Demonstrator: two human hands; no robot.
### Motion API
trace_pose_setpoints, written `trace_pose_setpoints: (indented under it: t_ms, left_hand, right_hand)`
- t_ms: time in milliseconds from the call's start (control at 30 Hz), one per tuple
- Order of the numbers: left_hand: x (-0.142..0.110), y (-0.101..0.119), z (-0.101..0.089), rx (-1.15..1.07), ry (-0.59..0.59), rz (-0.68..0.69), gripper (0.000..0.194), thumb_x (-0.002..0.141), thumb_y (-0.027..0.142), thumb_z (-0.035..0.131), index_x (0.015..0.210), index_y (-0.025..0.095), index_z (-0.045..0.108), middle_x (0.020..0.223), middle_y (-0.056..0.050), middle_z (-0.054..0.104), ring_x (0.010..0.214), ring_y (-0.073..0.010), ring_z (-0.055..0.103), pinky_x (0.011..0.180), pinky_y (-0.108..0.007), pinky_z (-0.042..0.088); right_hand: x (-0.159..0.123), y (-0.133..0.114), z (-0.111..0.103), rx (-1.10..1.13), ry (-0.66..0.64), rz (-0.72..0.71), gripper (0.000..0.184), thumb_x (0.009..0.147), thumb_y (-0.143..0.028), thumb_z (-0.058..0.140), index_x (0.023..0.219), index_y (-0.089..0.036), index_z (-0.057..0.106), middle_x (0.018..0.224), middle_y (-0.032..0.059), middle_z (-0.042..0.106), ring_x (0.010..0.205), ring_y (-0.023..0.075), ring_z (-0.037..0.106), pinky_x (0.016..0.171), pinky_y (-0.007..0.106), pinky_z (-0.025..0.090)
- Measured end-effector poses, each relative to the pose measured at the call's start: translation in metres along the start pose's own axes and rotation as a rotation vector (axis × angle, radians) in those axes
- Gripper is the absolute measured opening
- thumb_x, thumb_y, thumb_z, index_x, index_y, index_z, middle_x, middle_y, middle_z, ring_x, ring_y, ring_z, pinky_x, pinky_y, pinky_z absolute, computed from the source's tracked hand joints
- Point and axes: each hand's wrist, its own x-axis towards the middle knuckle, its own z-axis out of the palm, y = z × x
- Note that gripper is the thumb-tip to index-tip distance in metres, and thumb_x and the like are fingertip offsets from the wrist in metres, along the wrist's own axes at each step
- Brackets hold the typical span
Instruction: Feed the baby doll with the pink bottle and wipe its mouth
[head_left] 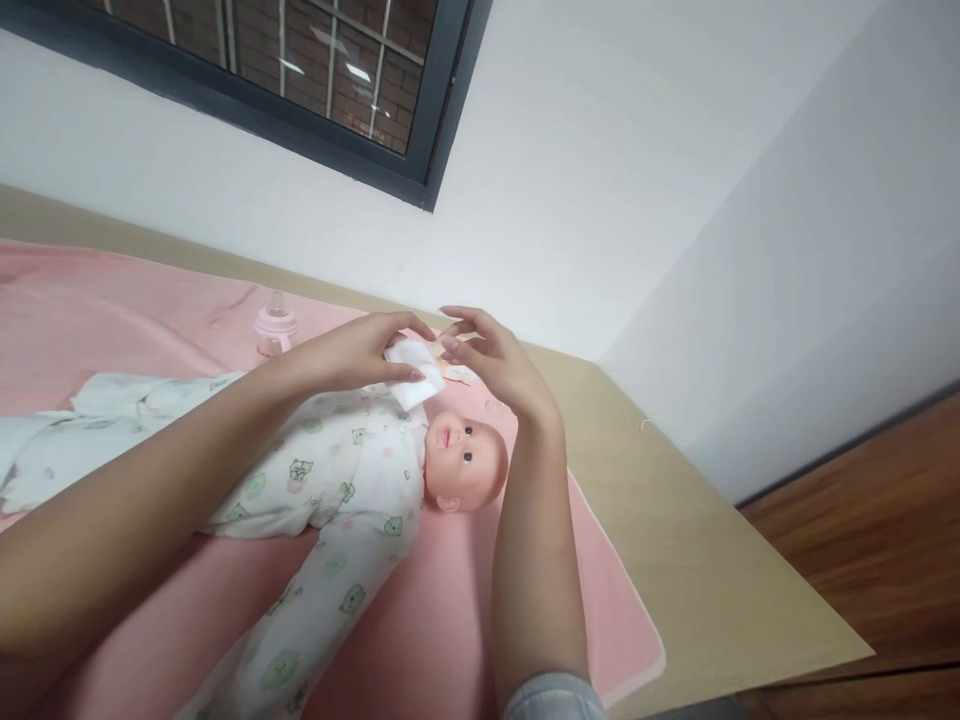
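Observation:
A baby doll (461,465) in a white printed romper (330,480) lies on its back on a pink blanket (450,640), head toward the right. My left hand (360,350) is above the doll's chest, fingers pinched on a small white pad (414,372). My right hand (487,355) hovers just right of the pad above the doll's head, fingers slightly curled and apart, fingertips close to the pad's edge. It holds nothing that I can see.
A pink baby bottle (274,325) stands on the blanket behind the doll. The blanket covers a beige table (712,570) set against a white wall under a dark-framed window (315,70). Wooden floor (885,530) shows at the right.

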Motion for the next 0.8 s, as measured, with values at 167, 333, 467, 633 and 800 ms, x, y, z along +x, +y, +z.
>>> trace_pose_setpoints:
  t_ms: [167,333,467,633,800]
  left_hand:
    - [-0.002,0.004,0.002,-0.088,-0.278,0.019,0.030,0.081,0.043,0.059,0.094,0.016,0.065,0.088,-0.002,0.067,0.077,-0.0191,0.061,0.063,-0.025,0.042]
    - [-0.002,0.012,0.017,-0.092,-0.382,-0.020,0.028,0.079,0.044,0.060,0.081,0.016,0.064,0.074,-0.001,0.064,0.066,-0.0182,0.058,0.052,-0.025,0.036]
    - [0.001,0.014,0.030,-0.030,-0.337,-0.003,0.022,0.076,0.039,0.061,0.081,0.018,0.067,0.076,0.000,0.066,0.069,-0.0187,0.059,0.055,-0.026,0.036]
    - [0.001,0.015,0.040,0.010,-0.305,0.005,0.017,0.073,0.034,0.060,0.077,0.019,0.067,0.075,0.000,0.066,0.068,-0.0184,0.059,0.054,-0.027,0.034]
    - [-0.001,0.020,0.043,0.067,-0.269,0.018,0.012,0.070,0.030,0.059,0.067,0.018,0.060,0.066,0.000,0.061,0.063,-0.0187,0.056,0.052,-0.028,0.030]
  right_hand:
    - [0.006,0.036,-0.023,0.146,0.187,0.080,0.042,0.081,-0.046,0.062,0.117,-0.024,0.059,0.101,0.0030,0.063,0.083,0.0122,0.062,0.086,0.031,0.052]
    - [0.008,0.108,-0.032,0.289,0.293,0.321,0.032,0.081,-0.041,0.063,0.104,-0.019,0.062,0.091,0.0042,0.066,0.075,0.0116,0.062,0.076,0.026,0.052]
    - [-0.001,0.157,-0.021,0.426,0.299,0.488,0.023,0.080,-0.031,0.064,0.099,-0.019,0.063,0.085,0.0045,0.067,0.076,0.0139,0.065,0.076,0.029,0.054]
    - [-0.009,0.184,-0.012,0.539,0.353,0.518,0.019,0.074,-0.028,0.070,0.089,-0.016,0.064,0.080,0.0051,0.068,0.081,0.0164,0.067,0.086,0.033,0.055]
    - [-0.007,0.187,-0.013,0.539,0.378,0.540,0.023,0.072,-0.029,0.074,0.089,-0.018,0.064,0.081,0.0038,0.068,0.083,0.0164,0.067,0.088,0.032,0.055]
